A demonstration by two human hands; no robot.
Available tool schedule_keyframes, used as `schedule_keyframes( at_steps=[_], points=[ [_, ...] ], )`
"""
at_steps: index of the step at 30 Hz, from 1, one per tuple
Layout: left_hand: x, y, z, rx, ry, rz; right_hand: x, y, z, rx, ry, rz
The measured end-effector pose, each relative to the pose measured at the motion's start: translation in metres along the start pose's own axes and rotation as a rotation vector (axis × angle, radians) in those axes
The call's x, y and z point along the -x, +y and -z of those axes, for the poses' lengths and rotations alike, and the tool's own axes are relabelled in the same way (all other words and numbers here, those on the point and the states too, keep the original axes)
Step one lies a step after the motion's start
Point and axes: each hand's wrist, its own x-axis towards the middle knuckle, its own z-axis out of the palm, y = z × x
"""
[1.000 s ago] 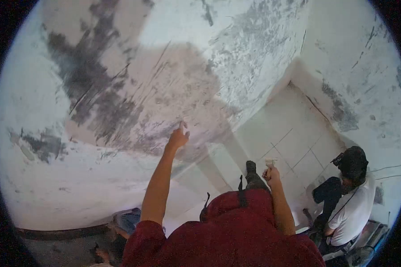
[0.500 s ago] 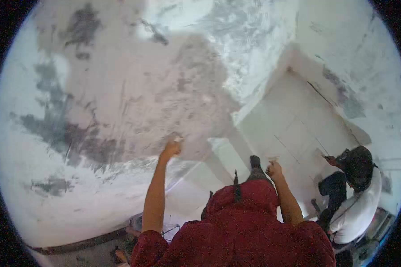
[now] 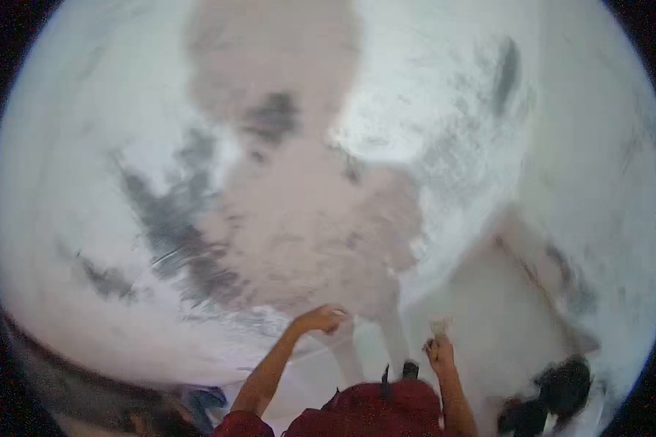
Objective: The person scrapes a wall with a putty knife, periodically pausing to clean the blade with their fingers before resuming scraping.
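Observation:
My right hand [image 3: 439,351] is closed around a brush [image 3: 441,325] with pale bristles pointing up and away from me. It is low in front of me, over the tiled floor. My left hand [image 3: 319,319] is curled in front of the lower part of the wall [image 3: 299,211]. A small whitish bit shows at its fingertips, and I cannot tell what it is. The wall is patchy: white areas, grey smudges and a large pinkish-brown area in the middle.
A wall corner [image 3: 504,218] lies to the right, above the pale floor [image 3: 481,313]. Another person [image 3: 561,386] is low at the bottom right, close to my right side. A dark edge [image 3: 87,386] runs along the bottom left, with a blue item [image 3: 205,402] beside it.
My view has tilted up, so more wall shows and the hands sit lower in it. My left hand is now closer to my right. The brush stays in my right hand.

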Motion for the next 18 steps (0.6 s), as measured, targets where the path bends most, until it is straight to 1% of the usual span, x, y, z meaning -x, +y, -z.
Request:
schedule_keyframes(
  at_steps=[1,3,4,6,7,8,9,10,11,13,14,15,16,17,18],
  points=[
    [0.003,0.014,-0.005,0.06,0.029,-0.056,0.01,-0.016,-0.038,0.0,0.042,-0.029],
    [0.011,0.036,-0.012,0.044,0.122,-0.243,0.02,-0.029,-0.102,0.059,-0.095,0.0],
    [0.012,0.043,-0.02,0.058,0.167,-0.273,0.03,-0.033,-0.131,0.062,-0.15,0.036],
    [0.017,0.053,-0.037,0.547,0.162,-0.515,0.059,-0.038,-0.2,0.155,-0.34,0.068],
    [0.032,0.068,-0.042,0.545,0.181,-0.547,0.073,-0.035,-0.233,0.242,-0.466,0.095],
    [0.051,0.086,-0.048,0.744,0.249,-0.53,0.082,-0.03,-0.259,0.326,-0.592,0.125],
    [0.063,0.094,-0.048,0.946,0.309,-0.509,0.068,-0.011,-0.271,0.479,-0.721,0.251],
    [0.068,0.097,-0.04,0.944,0.319,-0.535,0.06,0.002,-0.277,0.561,-0.793,0.315],
    [0.078,0.099,-0.031,1.01,0.247,-0.591,0.058,0.012,-0.289,0.638,-0.861,0.386],
    [0.11,0.116,-0.015,1.069,0.178,-0.665,0.111,-0.003,-0.344,0.46,-0.937,0.242],
    [0.144,0.141,-0.015,0.966,0.359,-0.677,0.122,-0.009,-0.361,0.467,-0.952,0.247],
    [0.173,0.162,-0.011,0.859,0.54,-0.684,0.13,-0.013,-0.379,0.376,-0.987,0.114],
    [0.191,0.178,-0.005,0.824,0.634,-0.754,0.141,-0.018,-0.398,0.283,-1.015,-0.019],
    [0.202,0.188,0.001,0.792,0.723,-0.817,0.158,-0.02,-0.418,0.272,-1.027,0.025],
    [0.207,0.191,0.013,0.82,0.763,-0.908,0.178,-0.023,-0.441,0.258,-1.035,0.071]
  ],
)
